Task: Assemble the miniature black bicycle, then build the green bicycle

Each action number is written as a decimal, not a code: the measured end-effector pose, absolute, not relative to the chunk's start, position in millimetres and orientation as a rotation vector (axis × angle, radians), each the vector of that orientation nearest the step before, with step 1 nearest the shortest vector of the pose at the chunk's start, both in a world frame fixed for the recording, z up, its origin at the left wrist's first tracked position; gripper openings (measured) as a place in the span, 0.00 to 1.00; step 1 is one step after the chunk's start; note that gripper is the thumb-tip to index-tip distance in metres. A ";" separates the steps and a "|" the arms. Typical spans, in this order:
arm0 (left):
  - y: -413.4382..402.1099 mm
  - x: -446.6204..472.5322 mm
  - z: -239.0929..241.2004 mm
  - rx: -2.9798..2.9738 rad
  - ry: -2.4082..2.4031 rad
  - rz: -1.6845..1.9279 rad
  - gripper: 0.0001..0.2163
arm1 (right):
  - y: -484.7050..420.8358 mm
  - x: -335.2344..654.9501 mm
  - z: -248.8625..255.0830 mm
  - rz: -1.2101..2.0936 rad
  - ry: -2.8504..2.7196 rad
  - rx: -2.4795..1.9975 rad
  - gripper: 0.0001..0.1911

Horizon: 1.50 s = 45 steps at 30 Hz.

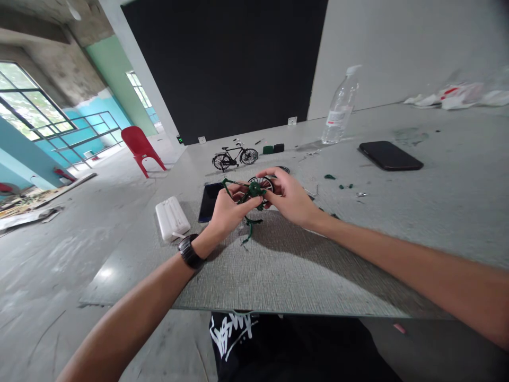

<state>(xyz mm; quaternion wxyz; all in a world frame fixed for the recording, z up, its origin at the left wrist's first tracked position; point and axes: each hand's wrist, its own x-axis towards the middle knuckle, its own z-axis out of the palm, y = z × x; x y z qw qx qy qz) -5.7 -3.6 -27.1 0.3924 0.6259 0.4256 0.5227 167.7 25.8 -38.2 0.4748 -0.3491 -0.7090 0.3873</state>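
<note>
In the head view, 2 bare hands meet over the table [294, 276], and the clock here is centred on what they hold, a green frame [233, 183] with a spoked wheel [268, 184]. The frame is raised off the tabletop, tilted, its thin bars pointing toward 10 o'clock.

The left hand [227, 211], on the 8 o'clock side, is closed around the frame, its thumb stretched toward the wheel. The right hand [293, 197], on the 3 o'clock side, grips the wheel, fingers curled over the top and thumb near the hub. Some fingers of both are hidden.

Just beyond the hands at 6 o'clock show green curved pieces [250, 231]; whether they touch the frame cannot be told.

A black bicycle [234, 158] stands upright between 10 and 11 o'clock. At 1 o'clock a green block [268, 149] and a black block [279, 148] lie side by side. A bottle [339, 112] stands at 2 o'clock; a black phone [390, 155] lies between 2 and 3. A white box [172, 217] rests between 8 and 9.
</note>
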 end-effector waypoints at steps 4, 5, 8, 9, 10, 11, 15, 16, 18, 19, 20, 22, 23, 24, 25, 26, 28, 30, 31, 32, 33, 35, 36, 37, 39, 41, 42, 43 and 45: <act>-3.9 -5.4 -27.0 1.595 1.067 1.336 0.08 | 25.7 167.3 -36.9 0.968 -1.733 -0.841 0.17; -4.0 -5.2 -27.1 1.605 1.065 1.336 0.08 | 25.8 167.5 -37.1 0.971 -1.730 -0.839 0.17; -5.7 -3.9 -27.5 1.646 1.061 1.307 0.07 | 26.9 169.2 -39.6 0.955 -1.751 -0.850 0.16; -6.6 -3.3 -27.5 1.656 1.060 1.294 0.07 | 27.7 170.1 -41.1 0.945 -1.768 -0.853 0.16; -7.7 -2.6 -27.6 1.664 1.058 1.281 0.08 | 28.7 171.1 -42.7 0.936 -1.787 -0.853 0.16; -8.7 -1.9 -27.6 1.671 1.057 1.273 0.08 | 29.7 172.0 -44.4 0.931 -1.806 -0.851 0.16; -11.7 0.3 -28.2 1.700 1.072 1.255 0.10 | 33.1 174.0 -48.6 0.940 -1.843 -0.850 0.17; -12.0 0.6 -28.6 1.708 1.078 1.245 0.10 | 33.4 174.1 -48.8 0.933 -1.852 -0.851 0.17; -12.1 1.0 -30.0 1.724 1.092 1.219 0.12 | 33.6 174.2 -48.5 0.904 -1.877 -0.846 0.18; -11.9 1.1 -31.0 1.733 1.096 1.209 0.12 | 33.5 174.3 -48.2 0.886 -1.892 -0.842 0.19; -11.7 1.1 -32.1 1.742 1.097 1.204 0.12 | 33.4 174.5 -48.0 0.866 -1.906 -0.838 0.19; -11.0 1.1 -34.2 1.758 1.089 1.207 0.12 | 33.3 174.9 -47.8 0.834 -1.934 -0.843 0.18; -10.6 1.0 -35.2 1.767 1.086 1.210 0.12 | 33.3 175.1 -47.8 0.821 -1.944 -0.850 0.18; -10.1 0.9 -36.1 1.776 1.086 1.211 0.12 | 33.4 175.3 -48.0 0.812 -1.954 -0.857 0.18; -9.7 0.8 -36.9 1.783 1.088 1.210 0.12 | 33.6 175.5 -48.3 0.804 -1.963 -0.861 0.18; -9.2 0.5 -37.5 1.786 1.093 1.209 0.12 | 33.9 175.7 -48.6 0.796 -1.970 -0.863 0.18; -8.4 -0.2 -38.5 1.787 1.101 1.206 0.12 | 34.6 175.7 -49.3 0.784 -1.980 -0.859 0.18; -7.6 -0.9 -39.2 1.789 1.102 1.206 0.13 | 35.0 175.6 -49.7 0.780 -1.987 -0.859 0.18; -7.4 -1.2 -39.4 1.791 1.100 1.206 0.13 | 35.0 175.6 -49.7 0.779 -1.989 -0.861 0.18; -7.2 -1.4 -39.5 1.791 1.096 1.206 0.13 | 34.8 175.5 -49.4 0.776 -1.992 -0.861 0.18; -7.1 -1.5 -39.5 1.788 1.091 1.208 0.13 | 34.5 175.5 -49.0 0.767 -1.994 -0.861 0.17; -7.3 -1.4 -39.0 1.780 1.082 1.217 0.13 | 33.3 175.7 -47.8 0.740 -2.002 -0.858 0.17; -7.6 -1.3 -38.5 1.775 1.081 1.220 0.13 | 32.7 175.9 -47.2 0.721 -2.006 -0.856 0.17; -7.8 -1.1 -38.0 1.769 1.080 1.222 0.13 | 32.2 176.1 -46.7 0.703 -2.009 -0.855 0.17; -8.4 -0.9 -37.0 1.761 1.075 1.223 0.13 | 31.4 176.6 -46.0 0.672 -2.008 -0.858 0.16; -8.7 -0.8 -36.3 1.757 1.072 1.221 0.13 | 31.2 176.8 -46.0 0.650 -2.006 -0.860 0.16; -8.8 -0.9 -36.1 1.758 1.072 1.220 0.13 | 31.3 176.9 -46.1 0.644 -2.006 -0.860 0.16; -8.8 -0.9 -36.1 1.761 1.073 1.220 0.13 | 31.4 177.0 -46.3 0.640 -2.005 -0.859 0.16; -8.6 -1.0 -36.5 1.762 1.074 1.224 0.13 | 31.9 177.1 -46.6 0.628 -2.008 -0.864 0.15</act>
